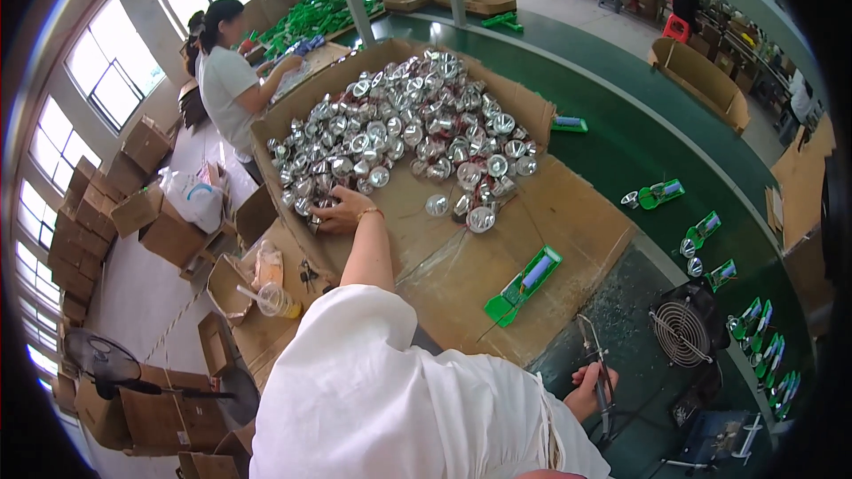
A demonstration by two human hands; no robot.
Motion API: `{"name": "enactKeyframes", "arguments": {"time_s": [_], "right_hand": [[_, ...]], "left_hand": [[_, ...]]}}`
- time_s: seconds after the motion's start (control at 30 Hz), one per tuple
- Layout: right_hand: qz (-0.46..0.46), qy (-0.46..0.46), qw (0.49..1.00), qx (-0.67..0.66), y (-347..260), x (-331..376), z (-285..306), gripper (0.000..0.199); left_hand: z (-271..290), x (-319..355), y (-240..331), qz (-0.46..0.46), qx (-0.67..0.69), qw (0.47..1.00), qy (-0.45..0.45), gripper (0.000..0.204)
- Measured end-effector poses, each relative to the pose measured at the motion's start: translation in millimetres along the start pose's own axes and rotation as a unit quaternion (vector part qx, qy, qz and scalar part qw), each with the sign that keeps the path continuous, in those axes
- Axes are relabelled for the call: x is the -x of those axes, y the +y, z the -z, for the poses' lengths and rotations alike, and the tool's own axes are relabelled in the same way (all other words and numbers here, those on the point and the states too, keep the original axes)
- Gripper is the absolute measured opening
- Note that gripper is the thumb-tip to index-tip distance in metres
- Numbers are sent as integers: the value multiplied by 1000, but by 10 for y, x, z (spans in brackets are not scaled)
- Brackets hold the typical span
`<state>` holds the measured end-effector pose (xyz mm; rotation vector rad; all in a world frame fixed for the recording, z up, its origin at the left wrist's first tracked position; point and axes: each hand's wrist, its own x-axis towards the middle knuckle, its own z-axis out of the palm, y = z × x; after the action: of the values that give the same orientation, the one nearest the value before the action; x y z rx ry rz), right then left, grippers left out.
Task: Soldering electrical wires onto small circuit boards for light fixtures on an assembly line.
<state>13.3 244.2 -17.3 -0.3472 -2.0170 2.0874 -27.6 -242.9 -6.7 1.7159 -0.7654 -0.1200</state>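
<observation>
Silver cups | left grip, carton's left edge: can't tell if pinching | right grip: wrapped round iron | risk: pulling 1 may roll others, loosely piled

reflectors: too many | soldering iron: 1 | casing on cardboard: 1 | drink cup: 1

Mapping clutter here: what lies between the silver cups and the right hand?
The head view shows a green holder on cardboard, then dark tabletop, between the silver cups and right hand.
</observation>
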Motion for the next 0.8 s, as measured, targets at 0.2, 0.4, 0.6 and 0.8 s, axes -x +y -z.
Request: {"name": "enactKeyframes", "arguments": {"time_s": [0.2,0.4,0.6,0.8], "right_hand": [[0,27,1000,-1,54,-80,26,17],[-9,18,1000,18,65,-53,60,21],[-10,42,998,51,18,-31,-20,21],[-4,44,998,44,4,-54,-26,19]], "left_hand": [[35,163,111,-150,49,985,-65,53],[-352,204,0,-343,186,907,-157,56],[-298,620,562,-505,218,760,-346,50],[159,670,1194,-463,6,725,-511,64]]}}
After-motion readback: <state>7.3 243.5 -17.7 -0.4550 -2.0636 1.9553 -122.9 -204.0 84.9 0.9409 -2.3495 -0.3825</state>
